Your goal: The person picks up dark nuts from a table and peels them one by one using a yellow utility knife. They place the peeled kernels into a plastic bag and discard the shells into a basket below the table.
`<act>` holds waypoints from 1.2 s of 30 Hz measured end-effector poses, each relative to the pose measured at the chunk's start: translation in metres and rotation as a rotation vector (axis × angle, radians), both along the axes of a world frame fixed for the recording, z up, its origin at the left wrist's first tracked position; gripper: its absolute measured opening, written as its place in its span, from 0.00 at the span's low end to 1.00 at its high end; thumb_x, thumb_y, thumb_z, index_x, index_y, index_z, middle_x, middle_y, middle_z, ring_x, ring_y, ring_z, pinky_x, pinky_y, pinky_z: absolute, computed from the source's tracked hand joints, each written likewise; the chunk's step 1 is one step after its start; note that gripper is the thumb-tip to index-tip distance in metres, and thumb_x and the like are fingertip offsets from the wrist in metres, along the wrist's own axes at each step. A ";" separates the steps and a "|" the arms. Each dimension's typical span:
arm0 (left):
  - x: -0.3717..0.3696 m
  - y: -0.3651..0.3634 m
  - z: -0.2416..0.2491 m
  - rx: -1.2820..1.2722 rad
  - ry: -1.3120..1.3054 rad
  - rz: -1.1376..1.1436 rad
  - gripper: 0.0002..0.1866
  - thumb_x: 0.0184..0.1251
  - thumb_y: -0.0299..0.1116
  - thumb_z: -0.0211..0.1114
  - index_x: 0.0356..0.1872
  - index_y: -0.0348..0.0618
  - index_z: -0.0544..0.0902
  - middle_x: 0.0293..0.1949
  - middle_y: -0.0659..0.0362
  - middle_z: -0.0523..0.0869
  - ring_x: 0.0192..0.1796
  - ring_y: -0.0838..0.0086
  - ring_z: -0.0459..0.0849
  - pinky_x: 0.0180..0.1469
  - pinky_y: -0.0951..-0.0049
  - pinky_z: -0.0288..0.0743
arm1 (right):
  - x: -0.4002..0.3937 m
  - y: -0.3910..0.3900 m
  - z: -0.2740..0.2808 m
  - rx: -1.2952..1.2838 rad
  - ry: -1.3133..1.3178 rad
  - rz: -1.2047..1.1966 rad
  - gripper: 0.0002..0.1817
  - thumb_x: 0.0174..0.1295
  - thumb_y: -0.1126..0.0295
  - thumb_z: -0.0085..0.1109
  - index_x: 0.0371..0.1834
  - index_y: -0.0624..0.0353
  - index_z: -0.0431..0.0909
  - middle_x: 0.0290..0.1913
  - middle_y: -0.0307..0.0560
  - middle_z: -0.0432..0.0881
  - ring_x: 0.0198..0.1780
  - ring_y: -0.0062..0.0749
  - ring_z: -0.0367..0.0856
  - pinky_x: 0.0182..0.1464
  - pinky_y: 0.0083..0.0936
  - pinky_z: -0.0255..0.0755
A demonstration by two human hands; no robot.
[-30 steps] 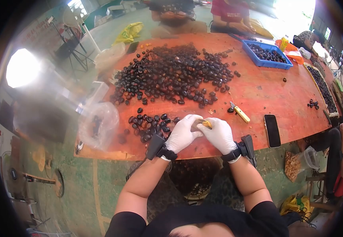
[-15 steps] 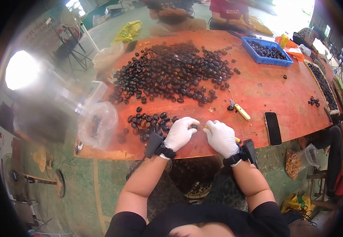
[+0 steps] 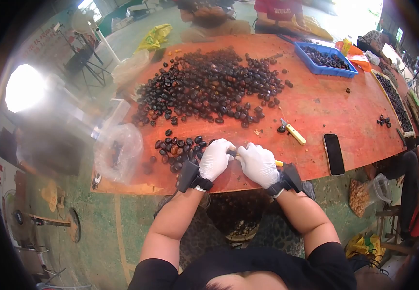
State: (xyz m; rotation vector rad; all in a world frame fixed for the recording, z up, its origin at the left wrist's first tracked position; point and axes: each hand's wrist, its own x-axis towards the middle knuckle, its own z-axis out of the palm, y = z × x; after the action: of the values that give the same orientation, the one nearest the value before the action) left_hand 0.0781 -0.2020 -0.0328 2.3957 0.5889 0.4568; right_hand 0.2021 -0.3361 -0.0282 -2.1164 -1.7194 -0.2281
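Both hands wear white gloves and meet over the front edge of the red table (image 3: 315, 111). My left hand (image 3: 215, 159) pinches a dark nut (image 3: 231, 153). Close beside it, my right hand (image 3: 258, 165) is closed round a tool with a yellow handle (image 3: 279, 163); the tool's tip is hidden by the fingers. Left of my left hand lies a small group of dark nuts (image 3: 180, 149). A large heap of similar nuts (image 3: 209, 87) spreads farther back. A second yellow-handled knife (image 3: 294, 133) rests on the table near a single nut.
A black phone (image 3: 334, 154) lies at the right. Farther back stands a blue tray (image 3: 326, 70) of nuts. A clear plastic bag (image 3: 119, 153) is at the left edge. Below the table, a container (image 3: 241, 237) sits between the knees. People sit across the table and at the right.
My right hand has moved left, up against my left hand, with the yellow-handled tool. The left hand has shifted only slightly.
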 end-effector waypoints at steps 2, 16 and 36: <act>0.000 0.000 -0.001 -0.017 -0.004 -0.001 0.14 0.51 0.23 0.74 0.41 0.39 0.86 0.42 0.49 0.86 0.49 0.52 0.84 0.54 0.57 0.77 | 0.002 -0.001 0.001 -0.032 -0.018 -0.009 0.08 0.65 0.60 0.60 0.37 0.52 0.78 0.33 0.48 0.79 0.36 0.43 0.83 0.33 0.39 0.77; -0.001 -0.002 0.012 0.054 0.105 0.047 0.15 0.49 0.27 0.78 0.40 0.38 0.85 0.41 0.50 0.87 0.48 0.53 0.85 0.53 0.57 0.78 | -0.007 0.002 0.004 -0.104 -0.039 -0.038 0.06 0.65 0.63 0.58 0.38 0.52 0.76 0.34 0.46 0.81 0.35 0.40 0.86 0.32 0.36 0.80; -0.017 -0.007 0.031 0.208 -0.041 0.012 0.20 0.56 0.32 0.76 0.49 0.37 0.85 0.46 0.52 0.85 0.51 0.57 0.83 0.57 0.61 0.77 | 0.087 -0.005 0.002 -0.072 0.057 -0.397 0.14 0.60 0.63 0.67 0.44 0.54 0.76 0.37 0.53 0.84 0.38 0.52 0.87 0.39 0.42 0.80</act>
State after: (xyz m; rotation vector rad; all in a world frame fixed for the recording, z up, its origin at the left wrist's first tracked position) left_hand 0.0614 -0.2091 -0.0015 2.5731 0.5619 0.5968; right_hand 0.2894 -0.3408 -0.0258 -2.4775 -1.2794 -0.2164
